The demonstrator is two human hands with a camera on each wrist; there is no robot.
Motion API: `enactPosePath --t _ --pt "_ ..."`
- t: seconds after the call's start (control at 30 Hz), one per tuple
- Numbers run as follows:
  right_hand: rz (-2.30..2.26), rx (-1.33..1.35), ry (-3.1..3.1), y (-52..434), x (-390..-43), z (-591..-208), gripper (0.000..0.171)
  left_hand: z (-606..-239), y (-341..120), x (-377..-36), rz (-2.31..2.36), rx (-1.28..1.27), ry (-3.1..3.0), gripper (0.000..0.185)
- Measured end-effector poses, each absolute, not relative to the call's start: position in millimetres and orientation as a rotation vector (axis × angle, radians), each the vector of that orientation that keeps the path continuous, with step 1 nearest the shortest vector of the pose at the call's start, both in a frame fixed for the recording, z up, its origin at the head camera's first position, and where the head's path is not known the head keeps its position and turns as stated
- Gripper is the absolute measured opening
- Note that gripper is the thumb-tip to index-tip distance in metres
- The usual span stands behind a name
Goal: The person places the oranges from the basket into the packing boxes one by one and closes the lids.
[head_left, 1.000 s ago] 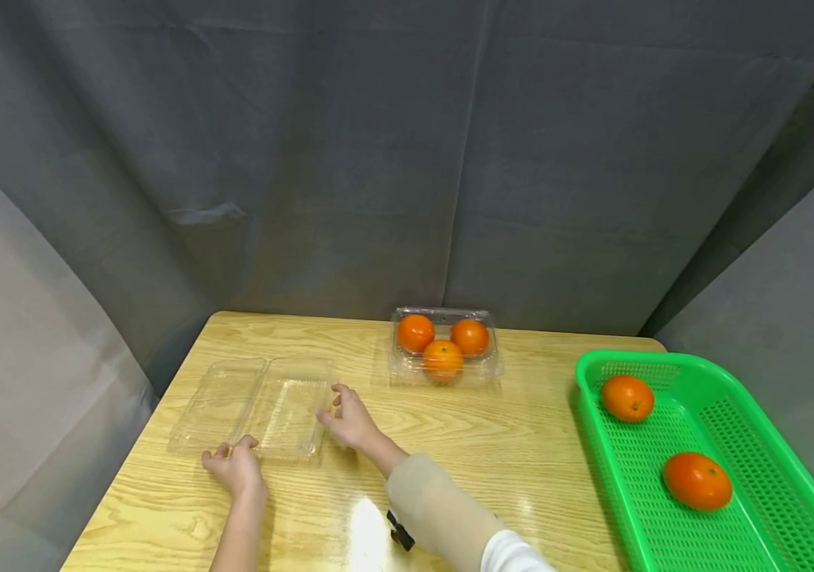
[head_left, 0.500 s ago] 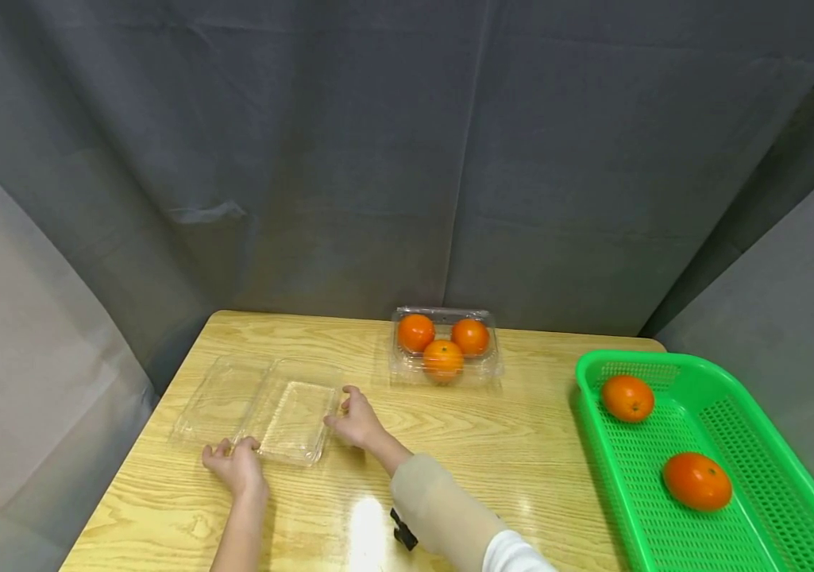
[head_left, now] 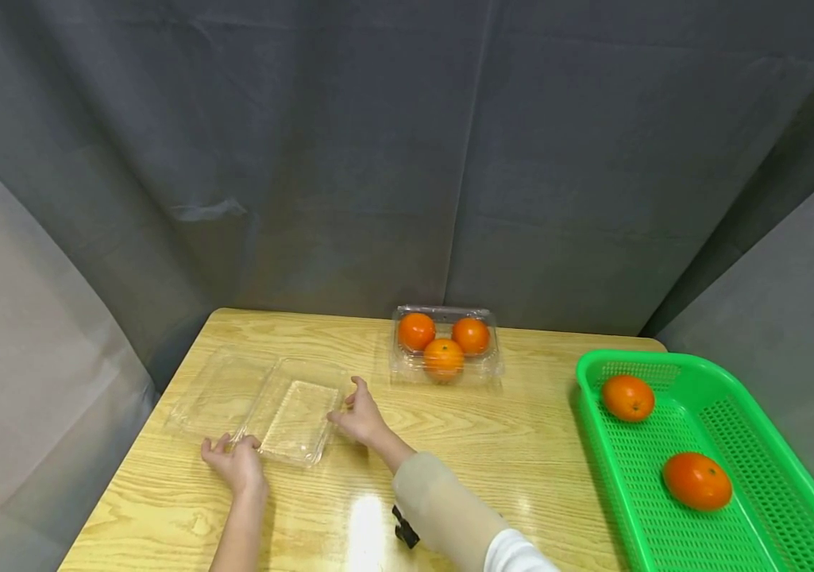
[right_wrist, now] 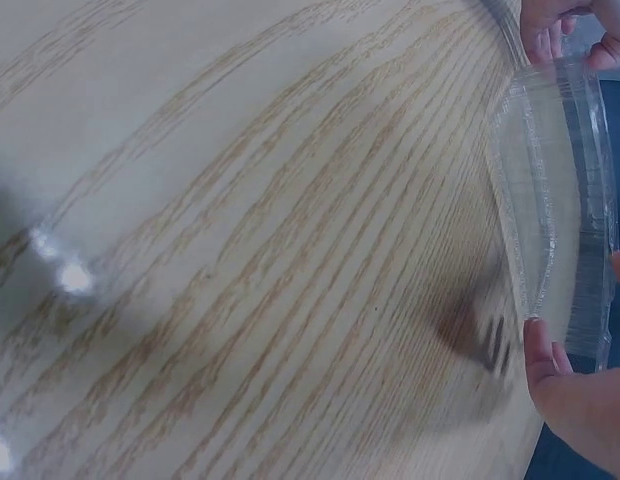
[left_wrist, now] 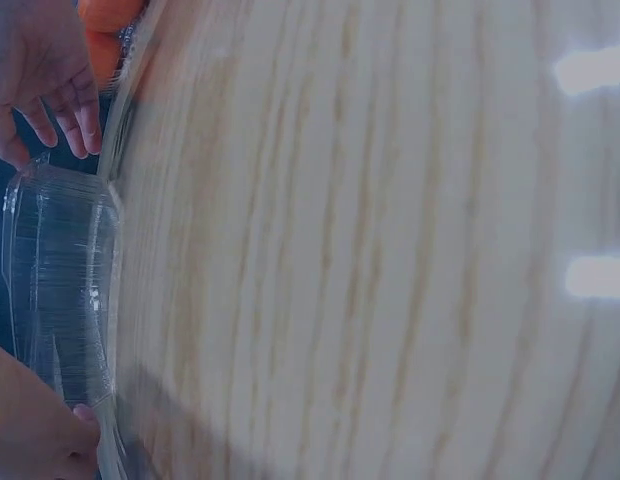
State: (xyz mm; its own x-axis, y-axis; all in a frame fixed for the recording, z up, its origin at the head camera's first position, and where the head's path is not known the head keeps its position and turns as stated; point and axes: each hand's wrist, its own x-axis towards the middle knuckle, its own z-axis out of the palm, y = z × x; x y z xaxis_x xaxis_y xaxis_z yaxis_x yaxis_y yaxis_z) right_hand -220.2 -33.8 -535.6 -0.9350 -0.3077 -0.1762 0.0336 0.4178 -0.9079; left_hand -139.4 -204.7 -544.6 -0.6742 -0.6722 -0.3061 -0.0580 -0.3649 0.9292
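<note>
The right hand (head_left: 364, 419) stands at the right rim of the open clear container (head_left: 299, 421), left of frame centre, its grip wide with thumb and fingers parted; the left hand (head_left: 237, 470) meets the lower edge, and whether its grip pinches there cannot be told. Over the last second the container has shifted slightly rightward on the tabletop (head_left: 492, 453), which suggests a placement adjustment. A filled container (head_left: 481, 367) sits near frame centre, a green basket (head_left: 596, 453) lower right.

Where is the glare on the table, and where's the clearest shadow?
Head view: main white glare low on the table; left wrist view: two spots along the right edge; right wrist view: glare spots at left, clearest finger-shaped shadow beside the right hand.
</note>
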Motion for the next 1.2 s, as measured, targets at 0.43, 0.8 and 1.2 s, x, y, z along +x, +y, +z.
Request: enactPosePath --t 0.43,0.8,1.2 --pt "-1.551 -0.23 2.398 -23.2 -231.3 -540.7 0.071 -546.0 -202.6 -140.1 -2.049 0.916 -1.526 0.081" --pt "-1.629 -0.278 2.382 -11.9 -228.9 -538.3 0.06 -547.2 -197.4 -141.2 -2.096 0.886 -1.587 0.079" --pt "-1.613 -0.247 2.443 9.5 -218.4 -542.1 0.045 -547.8 -186.8 -150.4 -2.042 0.906 -1.563 0.079"
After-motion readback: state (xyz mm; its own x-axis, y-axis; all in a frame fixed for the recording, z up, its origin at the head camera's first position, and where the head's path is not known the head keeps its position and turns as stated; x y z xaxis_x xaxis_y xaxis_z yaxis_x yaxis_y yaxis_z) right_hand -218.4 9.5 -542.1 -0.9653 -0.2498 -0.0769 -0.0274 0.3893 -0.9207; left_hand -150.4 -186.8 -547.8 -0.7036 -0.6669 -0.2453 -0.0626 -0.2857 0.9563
